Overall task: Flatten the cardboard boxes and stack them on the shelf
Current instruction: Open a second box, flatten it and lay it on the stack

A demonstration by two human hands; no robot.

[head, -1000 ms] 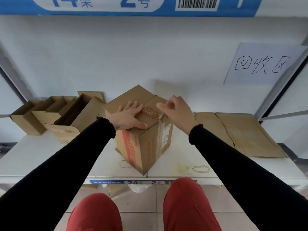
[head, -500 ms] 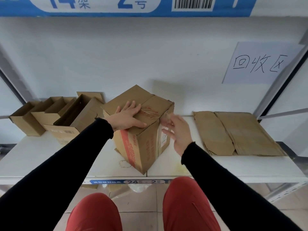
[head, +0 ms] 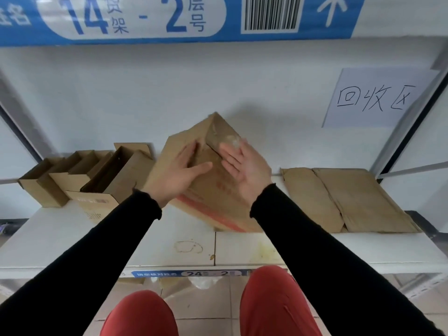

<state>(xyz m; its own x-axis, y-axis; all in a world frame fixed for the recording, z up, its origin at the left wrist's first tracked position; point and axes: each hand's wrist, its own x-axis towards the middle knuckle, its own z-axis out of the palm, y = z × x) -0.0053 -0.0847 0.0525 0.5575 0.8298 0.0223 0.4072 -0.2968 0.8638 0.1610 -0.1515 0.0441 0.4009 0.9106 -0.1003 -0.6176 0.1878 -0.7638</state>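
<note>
A box (head: 213, 190) stands tilted at the middle of the shelf (head: 60, 243), its near lower edge on the shelf surface and its top leaning away toward the back wall. The left hand (head: 180, 174) lies flat on its left face, the right hand (head: 244, 169) on its right side, apparently touching, though blur makes that uncertain. Left of the box, a row of open boxes (head: 80, 178) sits side by side, the nearest just beside it. To the right, apart from the box, flattened cardboard sheets (head: 346, 200) lie on the shelf. A paper sign (head: 373, 98) hangs on the wall above them.
</note>
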